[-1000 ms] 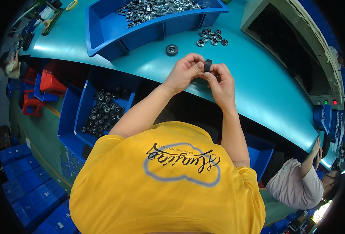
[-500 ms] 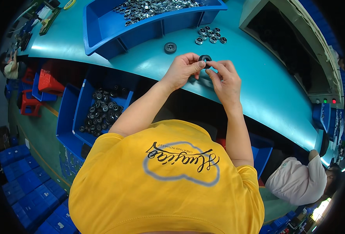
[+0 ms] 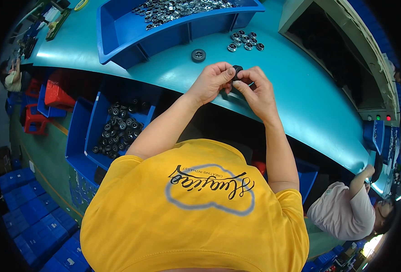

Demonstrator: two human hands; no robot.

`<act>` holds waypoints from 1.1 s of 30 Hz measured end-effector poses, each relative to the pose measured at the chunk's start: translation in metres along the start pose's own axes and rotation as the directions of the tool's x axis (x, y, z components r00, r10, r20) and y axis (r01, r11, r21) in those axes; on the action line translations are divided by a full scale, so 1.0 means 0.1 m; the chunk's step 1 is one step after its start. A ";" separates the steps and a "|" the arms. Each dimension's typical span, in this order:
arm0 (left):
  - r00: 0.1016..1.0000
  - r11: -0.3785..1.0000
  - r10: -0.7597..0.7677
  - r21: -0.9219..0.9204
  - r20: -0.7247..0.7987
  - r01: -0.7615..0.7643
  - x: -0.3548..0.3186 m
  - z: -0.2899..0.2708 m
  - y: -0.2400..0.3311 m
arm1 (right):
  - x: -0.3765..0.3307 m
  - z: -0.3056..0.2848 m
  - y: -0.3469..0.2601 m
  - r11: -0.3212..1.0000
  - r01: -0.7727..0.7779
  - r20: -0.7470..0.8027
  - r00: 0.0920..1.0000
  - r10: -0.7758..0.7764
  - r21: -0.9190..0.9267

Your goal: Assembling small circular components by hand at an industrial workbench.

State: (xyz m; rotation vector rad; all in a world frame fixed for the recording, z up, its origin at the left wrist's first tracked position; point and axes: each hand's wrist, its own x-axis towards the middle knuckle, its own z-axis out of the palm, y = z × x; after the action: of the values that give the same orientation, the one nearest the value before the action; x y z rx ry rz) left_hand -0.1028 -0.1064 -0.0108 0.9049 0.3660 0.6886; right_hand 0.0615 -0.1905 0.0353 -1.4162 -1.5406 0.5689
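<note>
Between both hands, just above the table's near edge, is a small black rubber tyre (image 3: pixel 237 71), turned nearly edge-on. My left hand (image 3: pixel 211 82) pinches it from the left with thumb and fingers. From the right, my right hand (image 3: pixel 259 92) grips it too, thumb below and fingers over its side. Whether anything sits inside the tyre cannot be seen. Beyond my left hand a black-tyred wheel with a shiny hub (image 3: pixel 198 55) lies flat on the table. Farther to the right is a loose group of chrome wheel hubs (image 3: pixel 247 44).
A large blue bin (image 3: pixel 164 44) of chrome hubs stands on the teal table (image 3: pixel 300 95). Below the table at left, another blue bin (image 3: pixel 92 119) holds finished-looking black wheels. A machine housing (image 3: pixel 368 97) stands at right, and a co-worker (image 3: pixel 343 211) sits at lower right.
The tyre has turned from showing its open ring to nearly edge-on. My right hand's fingers have shifted slightly left around it. The co-worker at right has raised an arm.
</note>
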 end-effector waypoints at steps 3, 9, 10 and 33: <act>1.000 0.998 0.028 0.056 0.009 -0.029 -0.01 0.02 0.00 | 0.02 -0.04 0.02 0.999 -0.044 0.043 0.998 0.044 -0.018; 0.995 0.995 0.097 -0.020 -0.024 -0.097 0.05 -0.13 -0.11 | 0.47 -0.35 0.55 0.936 -0.314 0.023 0.949 0.315 0.161; 0.994 0.995 0.101 -0.010 -0.038 -0.102 0.05 -0.11 -0.11 | 0.58 -0.41 0.68 0.958 -0.284 -0.094 0.954 0.286 0.032; 0.987 0.989 0.114 -0.077 -0.116 -0.124 0.07 0.04 -0.02 | 0.15 0.03 0.06 0.994 -0.030 -0.149 0.988 0.046 0.106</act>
State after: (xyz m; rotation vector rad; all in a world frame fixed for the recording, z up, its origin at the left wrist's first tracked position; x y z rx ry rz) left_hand -0.0948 -0.1054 -0.0100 0.8150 0.3816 0.8612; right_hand 0.0634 -0.1747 0.0341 -1.3799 -1.3484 0.5439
